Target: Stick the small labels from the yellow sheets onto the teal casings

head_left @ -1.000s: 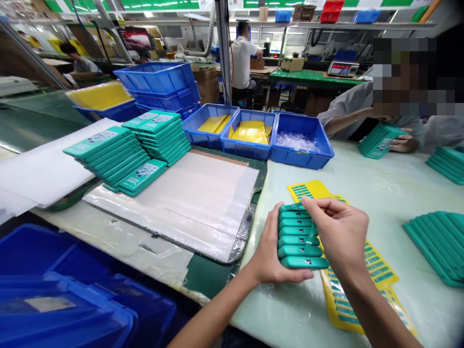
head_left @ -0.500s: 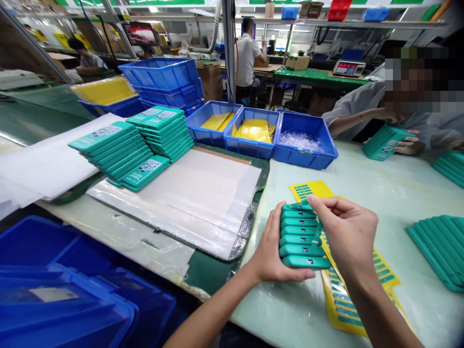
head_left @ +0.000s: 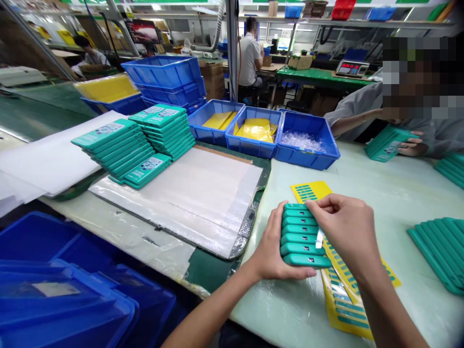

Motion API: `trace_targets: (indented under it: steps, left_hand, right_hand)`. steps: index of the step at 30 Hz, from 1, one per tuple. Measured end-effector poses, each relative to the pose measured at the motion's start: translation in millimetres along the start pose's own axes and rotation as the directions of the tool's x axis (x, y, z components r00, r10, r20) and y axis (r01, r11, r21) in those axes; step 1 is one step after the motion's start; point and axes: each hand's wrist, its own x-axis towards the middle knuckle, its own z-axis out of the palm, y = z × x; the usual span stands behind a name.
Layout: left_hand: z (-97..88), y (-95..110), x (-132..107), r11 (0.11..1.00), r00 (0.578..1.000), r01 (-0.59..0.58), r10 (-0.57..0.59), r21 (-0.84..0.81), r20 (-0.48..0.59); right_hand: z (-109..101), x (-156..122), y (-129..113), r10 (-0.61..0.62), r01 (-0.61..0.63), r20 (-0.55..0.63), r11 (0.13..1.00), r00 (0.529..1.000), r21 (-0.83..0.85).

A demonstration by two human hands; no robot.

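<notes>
My left hand point(head_left: 271, 249) is wrapped round a stack of flat teal cases point(head_left: 303, 240), holding them with their narrow ends facing me. Most of these ends carry a small dark-and-white mark; the top one shows plain green. At the top case's right end, the fingertips of my right hand point(head_left: 342, 224) are pinched together. A slim, shiny whitish strip point(head_left: 319, 239) sticks out below that hand; its upper part is hidden and I cannot tell its kind. Under and behind the hands lie yellow sheets point(head_left: 348, 326) with rows of green strip stickers.
Teal cases point(head_left: 105, 134) are stacked left on a white-covered board point(head_left: 206, 193). More cases point(head_left: 438, 251) lie at right. Blue bins point(head_left: 306, 160) line the back, beside stacked bins point(head_left: 163, 72). A co-worker's hand point(head_left: 411, 145) holds cases across the table.
The green strip that was lifted at the top case's end now lies flat along it. The shiny strip below my right hand has turned and looks whiter. My left hand keeps its hold.
</notes>
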Motion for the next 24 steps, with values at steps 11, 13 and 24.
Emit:
trace_targets:
  steps: [11, 13, 24]
  left_hand:
    - [-2.1, 8.2, 3.8, 0.999, 0.999, -0.033, 0.033, 0.001, 0.004]
    - [-2.0, 10.2, 4.4, 0.999, 0.999, -0.053, 0.053, -0.01, -0.001]
    - [-0.9, 3.5, 2.0, 0.997, 0.997, -0.077, 0.077, 0.023, -0.004]
  right_hand:
    - [-27.4, 2.2, -1.3, 0.051, 0.037, -0.158, 0.861, 0.986, 0.508]
    - [-11.6, -12.4, -6.8, 0.068, 0.072, -0.245, 0.852, 0.967, 0.518]
    - [13.2, -35.4, -9.6, 0.096, 0.034, -0.216, 0.847, 0.972, 0.531]
